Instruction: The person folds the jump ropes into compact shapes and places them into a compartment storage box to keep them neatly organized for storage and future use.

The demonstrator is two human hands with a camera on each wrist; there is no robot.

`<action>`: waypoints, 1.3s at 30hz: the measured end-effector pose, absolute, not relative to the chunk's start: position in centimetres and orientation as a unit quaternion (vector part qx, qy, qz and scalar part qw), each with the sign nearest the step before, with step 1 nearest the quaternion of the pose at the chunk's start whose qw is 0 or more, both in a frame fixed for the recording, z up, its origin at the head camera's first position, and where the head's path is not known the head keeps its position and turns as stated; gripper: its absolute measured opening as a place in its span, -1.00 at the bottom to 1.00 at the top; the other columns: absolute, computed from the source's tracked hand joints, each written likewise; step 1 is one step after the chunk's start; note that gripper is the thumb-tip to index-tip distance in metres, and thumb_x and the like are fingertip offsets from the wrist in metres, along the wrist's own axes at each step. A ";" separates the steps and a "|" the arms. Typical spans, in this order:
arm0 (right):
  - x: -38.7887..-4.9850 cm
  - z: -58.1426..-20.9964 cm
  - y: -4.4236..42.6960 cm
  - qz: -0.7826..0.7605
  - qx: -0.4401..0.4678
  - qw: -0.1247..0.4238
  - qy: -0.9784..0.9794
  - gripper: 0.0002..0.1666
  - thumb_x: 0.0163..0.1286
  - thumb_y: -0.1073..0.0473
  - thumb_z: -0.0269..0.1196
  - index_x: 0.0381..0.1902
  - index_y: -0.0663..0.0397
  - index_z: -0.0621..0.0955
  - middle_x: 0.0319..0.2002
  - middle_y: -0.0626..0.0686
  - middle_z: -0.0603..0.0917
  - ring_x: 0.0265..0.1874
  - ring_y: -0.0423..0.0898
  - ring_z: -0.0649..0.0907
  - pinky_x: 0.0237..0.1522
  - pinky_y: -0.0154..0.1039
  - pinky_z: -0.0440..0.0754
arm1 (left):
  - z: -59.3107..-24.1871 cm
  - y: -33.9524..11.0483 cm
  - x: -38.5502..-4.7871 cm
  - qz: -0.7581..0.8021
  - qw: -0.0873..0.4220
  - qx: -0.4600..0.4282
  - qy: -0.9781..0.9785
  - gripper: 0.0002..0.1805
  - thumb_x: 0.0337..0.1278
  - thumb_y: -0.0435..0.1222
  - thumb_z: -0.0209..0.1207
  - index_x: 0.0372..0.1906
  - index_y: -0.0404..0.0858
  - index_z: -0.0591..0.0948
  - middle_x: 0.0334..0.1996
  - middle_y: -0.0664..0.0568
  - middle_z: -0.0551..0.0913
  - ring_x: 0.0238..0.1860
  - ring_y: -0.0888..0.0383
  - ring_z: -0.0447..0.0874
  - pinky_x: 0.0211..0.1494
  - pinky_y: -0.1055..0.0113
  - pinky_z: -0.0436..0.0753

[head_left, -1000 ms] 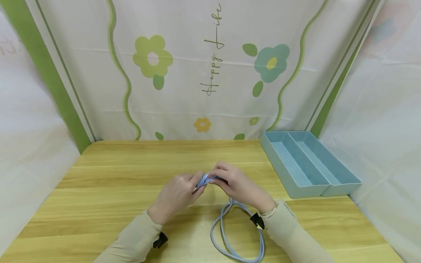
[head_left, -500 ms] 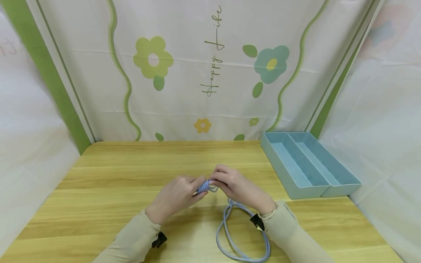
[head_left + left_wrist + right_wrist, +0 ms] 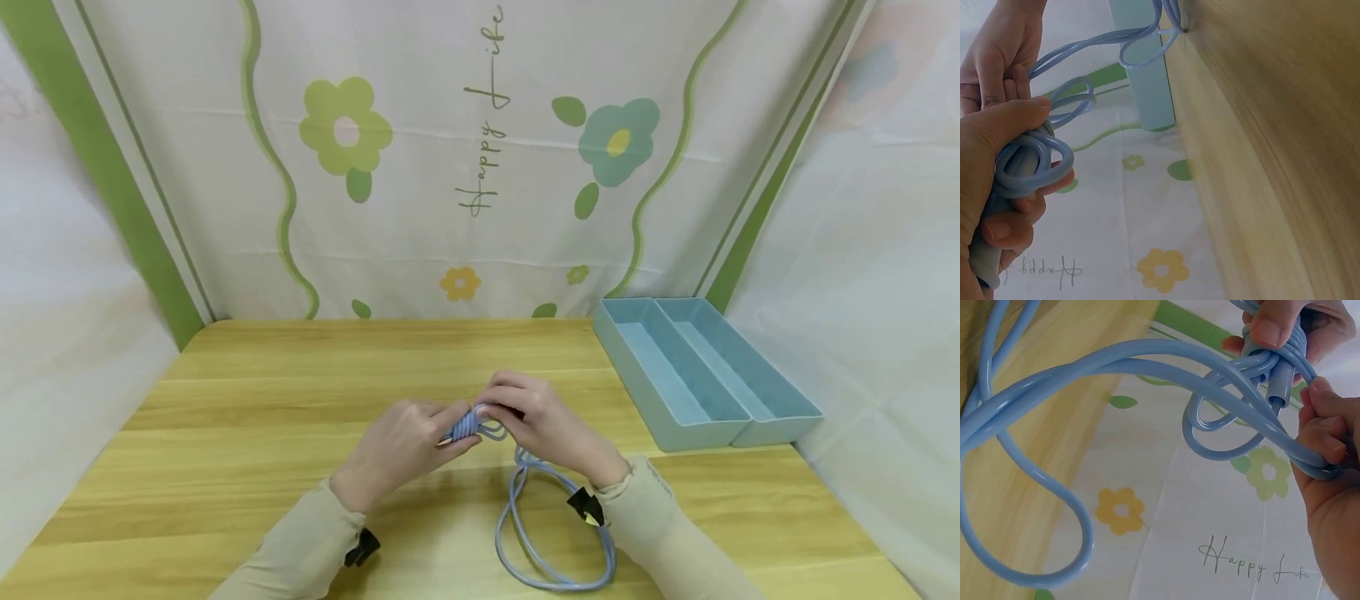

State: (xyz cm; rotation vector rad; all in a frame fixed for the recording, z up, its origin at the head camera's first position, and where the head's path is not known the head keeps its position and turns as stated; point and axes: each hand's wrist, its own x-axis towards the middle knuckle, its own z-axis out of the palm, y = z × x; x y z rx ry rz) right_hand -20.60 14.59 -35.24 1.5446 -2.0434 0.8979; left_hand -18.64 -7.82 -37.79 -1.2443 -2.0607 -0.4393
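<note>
A glossy blue jump rope (image 3: 465, 424) is wound in several tight turns at the middle of the table. My left hand (image 3: 401, 446) grips this wound part, thumb across the top; a grey-blue handle-like piece (image 3: 985, 259) shows below the coils in the left wrist view. A short tube end (image 3: 1280, 384) sticks out of the bundle in the right wrist view. My right hand (image 3: 543, 421) pinches a strand beside the bundle, with doubled cord (image 3: 1166, 365) running out of its curled fingers. Small loops (image 3: 1216, 434) stick out between the hands. The fingertips behind the bundle are hidden.
Loose cord (image 3: 517, 542) lies in a large loop on the wooden table (image 3: 262, 417), below and partly under the right wrist. Two light blue trays (image 3: 701, 429) stand side by side at the right. A printed curtain (image 3: 450, 167) hangs behind the table's far edge.
The wound part has turned and shows more of its coils between my hands, with small loops now out on its right side. The loose loop on the table has shifted slightly right.
</note>
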 end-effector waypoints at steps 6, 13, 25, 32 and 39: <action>-20.8 -35.7 14.5 0.324 0.564 0.220 -0.727 -0.83 0.20 0.48 0.37 -0.24 0.23 0.72 -0.31 0.01 0.61 -0.45 -0.27 0.53 -0.42 -0.55 0.48 | -37.8 -8.0 -18.7 -0.152 0.312 -0.494 -0.797 -0.61 -0.04 -0.23 0.46 -0.09 -0.32 0.68 -0.67 0.15 0.55 -0.72 0.41 0.30 -0.64 0.66 0.27; -21.6 -35.8 14.9 0.352 0.561 0.209 -0.720 -0.75 0.14 0.51 0.39 -0.21 0.22 0.75 -0.32 0.01 0.65 -0.45 -0.23 0.59 -0.42 -0.50 0.53 | -37.9 -8.0 -18.9 -0.140 0.326 -0.500 -0.790 -0.67 -0.06 -0.27 0.42 -0.16 -0.31 0.65 -0.65 0.14 0.58 -0.71 0.36 0.41 -0.62 0.61 0.38; -22.2 -36.3 15.7 0.361 0.520 0.221 -0.742 -0.80 0.13 0.30 0.45 -0.23 0.11 0.79 -0.41 -0.09 0.62 -0.56 -0.31 0.48 -0.55 -0.51 0.41 | -38.0 -7.9 -18.7 -0.132 0.349 -0.509 -0.776 -0.63 -0.09 -0.24 0.46 -0.19 -0.32 0.60 -0.58 0.07 0.66 -0.66 0.29 0.56 -0.57 0.57 0.49; -22.1 -36.0 15.7 0.347 0.530 0.178 -0.753 -0.67 0.28 0.43 0.32 0.00 0.15 0.73 -0.26 -0.02 0.57 -0.49 -0.26 0.43 -0.51 -0.45 0.42 | -38.1 -7.9 -18.5 -0.144 0.361 -0.513 -0.766 -0.58 -0.15 -0.29 0.48 -0.14 -0.38 0.62 -0.54 0.04 0.69 -0.63 0.28 0.60 -0.54 0.57 0.54; -20.6 -34.1 15.5 0.409 0.468 0.158 -0.767 -0.81 0.20 0.47 0.37 -0.22 0.26 0.76 -0.40 -0.02 0.63 -0.59 -0.18 0.50 -0.56 -0.36 0.49 | -37.8 -7.7 -18.4 -0.133 0.377 -0.515 -0.758 -0.55 -0.12 -0.25 0.47 -0.10 -0.38 0.62 -0.47 0.02 0.72 -0.55 0.23 0.66 -0.47 0.51 0.61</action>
